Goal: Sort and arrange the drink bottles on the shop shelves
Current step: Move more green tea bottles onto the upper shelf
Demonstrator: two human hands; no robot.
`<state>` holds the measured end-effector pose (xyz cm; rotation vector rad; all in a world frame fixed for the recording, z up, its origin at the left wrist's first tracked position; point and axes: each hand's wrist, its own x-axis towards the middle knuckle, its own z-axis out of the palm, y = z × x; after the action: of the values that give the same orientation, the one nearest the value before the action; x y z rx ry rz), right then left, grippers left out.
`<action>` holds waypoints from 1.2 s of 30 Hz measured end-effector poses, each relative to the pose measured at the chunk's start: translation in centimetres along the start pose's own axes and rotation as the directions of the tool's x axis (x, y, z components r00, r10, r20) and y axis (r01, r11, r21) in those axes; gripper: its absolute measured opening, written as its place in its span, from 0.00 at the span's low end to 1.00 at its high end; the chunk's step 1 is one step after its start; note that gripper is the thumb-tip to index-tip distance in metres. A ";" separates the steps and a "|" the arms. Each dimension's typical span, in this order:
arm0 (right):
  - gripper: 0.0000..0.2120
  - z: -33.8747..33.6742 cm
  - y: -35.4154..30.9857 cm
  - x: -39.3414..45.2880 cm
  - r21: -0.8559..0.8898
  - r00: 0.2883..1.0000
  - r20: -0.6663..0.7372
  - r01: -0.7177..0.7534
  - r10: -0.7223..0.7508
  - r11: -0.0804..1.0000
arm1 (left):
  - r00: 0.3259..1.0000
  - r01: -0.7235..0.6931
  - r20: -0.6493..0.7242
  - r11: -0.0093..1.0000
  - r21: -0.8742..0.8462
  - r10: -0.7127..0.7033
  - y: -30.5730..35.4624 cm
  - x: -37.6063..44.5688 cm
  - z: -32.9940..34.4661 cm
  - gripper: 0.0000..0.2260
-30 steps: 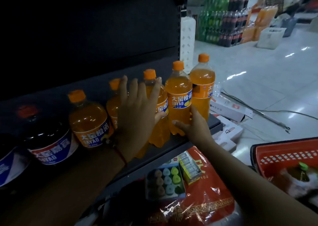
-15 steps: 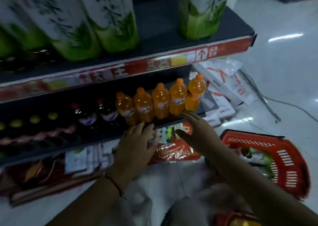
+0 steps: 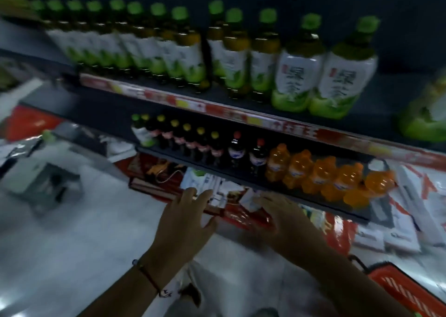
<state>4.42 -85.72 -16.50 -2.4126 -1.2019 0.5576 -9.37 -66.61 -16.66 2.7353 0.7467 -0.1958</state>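
Several orange soda bottles (image 3: 323, 176) stand in a row at the right end of the lower shelf (image 3: 265, 184). Left of them are two dark cola bottles (image 3: 246, 152) and several dark bottles with yellow caps (image 3: 190, 138). The upper shelf (image 3: 241, 114) carries a long row of green tea bottles (image 3: 299, 63) with green caps. My left hand (image 3: 183, 222) and my right hand (image 3: 287, 217) hover in front of and below the lower shelf, fingers spread, holding nothing. The picture is blurred by motion.
A red shopping basket (image 3: 407, 290) sits on the floor at the bottom right. Red packages (image 3: 241, 213) and white boxes (image 3: 395, 232) lie under the lower shelf. A grey box (image 3: 45, 184) stands on the pale floor to the left.
Both hands have come off the orange bottles and drawn back from the shelf. The view has pulled away and swung left, so both shelves now show.
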 end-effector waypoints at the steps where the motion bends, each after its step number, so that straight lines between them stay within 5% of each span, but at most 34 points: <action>1: 0.30 0.6 -1.4 1.1 -0.003 1.000 0.015 0.021 -0.021 1.000 | 0.999 0.032 -0.022 0.999 0.003 -0.032 -1.8 -0.6 -0.5 0.28; 8: 0.29 6.2 -13.1 10.4 0.003 0.974 0.181 0.138 -0.137 0.990 | 0.957 0.251 -0.140 0.967 -0.046 -0.255 -16.2 -3.6 -3.6 0.27; 15: 0.27 11.9 -25.3 19.7 0.034 0.976 0.180 0.118 -0.122 0.992 | 0.922 0.345 -0.172 0.938 -0.037 -0.346 -31.6 -1.9 -7.3 0.27; 29: 0.27 17.3 -32.1 36.8 0.036 0.994 0.095 0.053 -0.056 0.998 | 0.981 0.163 -0.117 0.982 0.094 -0.152 -44.3 12.5 -10.7 0.25; 36: 0.25 18.2 -34.7 43.2 -0.006 1.000 0.025 0.004 -0.004 1.000 | 0.994 -0.054 -0.097 0.997 0.048 0.059 -49.0 19.4 -12.2 0.24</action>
<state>-3.76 -28.28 -22.07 -2.4144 -1.2194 0.5858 -17.38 -13.31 -21.28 2.8227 0.6969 -0.0674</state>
